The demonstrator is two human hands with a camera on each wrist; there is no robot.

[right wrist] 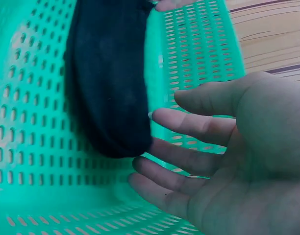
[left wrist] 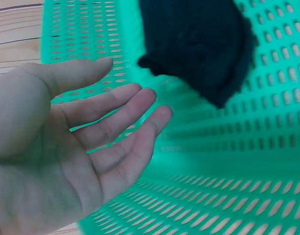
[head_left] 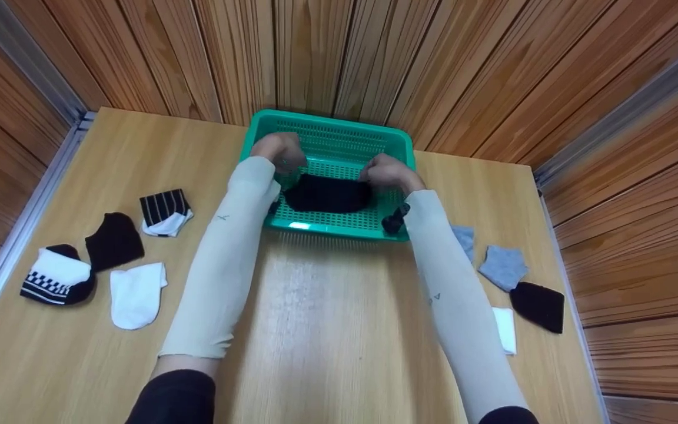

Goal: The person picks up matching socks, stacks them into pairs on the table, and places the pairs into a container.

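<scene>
1. Black sock (head_left: 328, 194): plain dark fabric, laid out flat and unrolled; one end is rounded, the other squarer with a small pointed corner. It lies wholly inside the basket, on its floor, running lengthwise from side to side.
2. Green plastic basket (head_left: 339, 122): rectangular with rounded corners, slotted walls and floor; it stands upright on the surface (head_left: 315, 318).

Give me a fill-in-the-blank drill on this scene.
The basket is coloured ____.
One dark sock lies ____ it rather than outside.
In the head view, the checkered sock lies to the basket's ____.
The striped sock has ____ stripes on black.

Missing words: green; inside; left; white.
</scene>
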